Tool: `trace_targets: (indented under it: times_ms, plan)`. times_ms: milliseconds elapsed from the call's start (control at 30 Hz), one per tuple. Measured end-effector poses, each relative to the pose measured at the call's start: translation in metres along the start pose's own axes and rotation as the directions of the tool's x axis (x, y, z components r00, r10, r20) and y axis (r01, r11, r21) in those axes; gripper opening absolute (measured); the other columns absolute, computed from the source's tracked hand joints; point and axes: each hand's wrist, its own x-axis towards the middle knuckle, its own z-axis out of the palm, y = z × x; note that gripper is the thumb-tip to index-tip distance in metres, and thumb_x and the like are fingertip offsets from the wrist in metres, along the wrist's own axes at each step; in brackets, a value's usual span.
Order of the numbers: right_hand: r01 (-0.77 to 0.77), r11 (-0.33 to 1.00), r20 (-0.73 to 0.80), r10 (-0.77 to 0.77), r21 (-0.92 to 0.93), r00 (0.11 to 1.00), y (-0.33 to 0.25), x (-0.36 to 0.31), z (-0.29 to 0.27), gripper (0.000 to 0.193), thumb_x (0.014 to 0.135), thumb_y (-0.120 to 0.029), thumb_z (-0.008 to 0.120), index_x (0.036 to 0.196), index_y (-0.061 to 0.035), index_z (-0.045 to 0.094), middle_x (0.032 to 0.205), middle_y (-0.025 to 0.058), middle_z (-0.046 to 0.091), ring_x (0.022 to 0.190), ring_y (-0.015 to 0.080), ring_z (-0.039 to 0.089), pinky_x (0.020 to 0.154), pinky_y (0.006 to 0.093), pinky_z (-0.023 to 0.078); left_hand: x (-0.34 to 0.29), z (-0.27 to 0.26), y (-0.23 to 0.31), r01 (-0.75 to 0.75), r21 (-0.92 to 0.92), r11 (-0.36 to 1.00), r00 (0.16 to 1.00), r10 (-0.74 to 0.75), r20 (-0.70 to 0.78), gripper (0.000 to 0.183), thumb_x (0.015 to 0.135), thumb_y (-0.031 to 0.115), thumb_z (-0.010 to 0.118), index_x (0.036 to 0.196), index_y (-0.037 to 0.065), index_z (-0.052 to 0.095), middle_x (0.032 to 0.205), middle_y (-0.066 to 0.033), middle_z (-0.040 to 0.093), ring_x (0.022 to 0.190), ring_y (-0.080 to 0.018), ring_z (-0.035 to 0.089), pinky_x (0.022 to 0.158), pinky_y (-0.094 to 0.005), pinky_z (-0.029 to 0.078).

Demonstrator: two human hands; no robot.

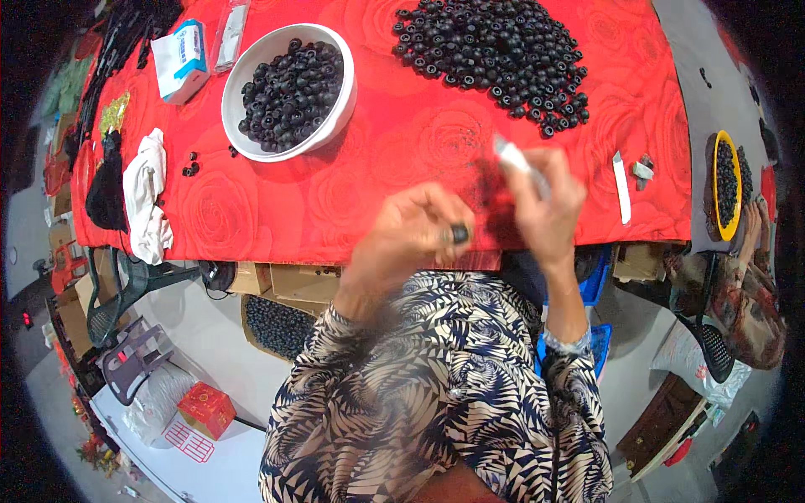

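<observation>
My left hand (417, 225), slightly blurred, pinches a small black hollow cap-like part (459, 233) just above the table's near edge. To its right, my right hand (545, 197) is wrapped round a slim white-and-grey tool (513, 156), whose white end points up and left. Motion blur hides the tool's exact kind. The hands are apart. Dark crumbs (480, 168) are scattered on the red cloth (402, 197) between and beyond them. A white bowl (349, 105) full of similar black parts (289, 92) stands beyond my left hand. A loose pile of them (495, 54) spreads at the far side.
Left on the cloth lie a white rag (149, 197), a tissue pack (179, 67) and a few loose parts (191, 168). A white strip (620, 186) and a small metal piece (643, 171) lie at right. Another person's hand (752, 226) is near a yellow-rimmed tray (719, 180).
</observation>
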Motion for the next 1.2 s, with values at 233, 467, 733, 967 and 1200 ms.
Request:
trace_targets:
  times_ms: [233, 467, 733, 967, 1200]
  plan:
    - [-0.264, 0.852, 0.101, 0.245, 0.452, 0.964, -0.023, -0.007, -0.003, 0.020, 0.072, -0.007, 0.071, 0.086, -0.0008, 0.059, 0.066, 0.0013, 0.058, 0.058, 0.0049, 0.053, 0.051, 0.0223, 0.043, -0.002, -0.005, -0.010, -0.081, -0.044, 0.996, 0.944, 0.062, -0.325, 0.010, 0.082, 0.004, 0.057, 0.092, 0.003, 0.054, 0.089, -0.0111, 0.059, 0.078, -0.0146, 0.056, 0.067, -0.0231, 0.045]
    - [0.221, 0.921, 0.042, -0.246, 0.320, 0.968, -0.027, -0.023, 0.009, 0.033, 0.063, -0.003, 0.070, 0.096, -0.0011, 0.064, 0.068, 0.0080, 0.056, 0.055, 0.0184, 0.055, 0.048, 0.0281, 0.042, 0.006, -0.001, -0.015, -0.126, -0.092, 0.988, 0.959, 0.097, -0.266, 0.009, 0.085, 0.007, 0.053, 0.093, 0.003, 0.054, 0.092, -0.0091, 0.060, 0.080, -0.0157, 0.057, 0.075, -0.0279, 0.046]
    - [0.414, 0.890, -0.059, -0.411, 0.190, 0.910, -0.013, -0.034, 0.016, 0.031, 0.063, -0.002, 0.073, 0.093, -0.0005, 0.065, 0.070, 0.0090, 0.059, 0.053, 0.0173, 0.053, 0.046, 0.0259, 0.042, 0.004, 0.007, -0.019, -0.086, -0.138, 0.987, 0.943, 0.036, -0.331, 0.007, 0.086, 0.006, 0.052, 0.093, 0.005, 0.055, 0.098, -0.0081, 0.059, 0.090, -0.0166, 0.057, 0.081, -0.0301, 0.045]
    - [0.617, 0.781, -0.149, -0.602, 0.091, 0.784, -0.005, -0.034, 0.019, 0.050, 0.046, -0.006, 0.060, 0.096, 0.0032, 0.063, 0.071, 0.0077, 0.056, 0.052, 0.0207, 0.054, 0.045, 0.0306, 0.043, 0.007, 0.014, -0.022, -0.088, -0.188, 0.978, 0.935, 0.016, -0.355, 0.005, 0.085, 0.005, 0.052, 0.089, 0.005, 0.055, 0.099, -0.0094, 0.059, 0.091, -0.0172, 0.055, 0.084, -0.0297, 0.043]
    - [0.615, 0.765, -0.053, -0.617, 0.193, 0.785, -0.011, -0.031, 0.018, 0.030, 0.059, 0.007, 0.066, 0.088, -0.0002, 0.064, 0.061, 0.0071, 0.053, 0.048, 0.0185, 0.052, 0.041, 0.0277, 0.040, 0.005, 0.008, -0.018, -0.107, -0.118, 0.987, 0.936, 0.060, -0.347, 0.007, 0.083, 0.003, 0.054, 0.090, 0.003, 0.055, 0.095, -0.0104, 0.059, 0.087, -0.0165, 0.056, 0.081, -0.0280, 0.044]
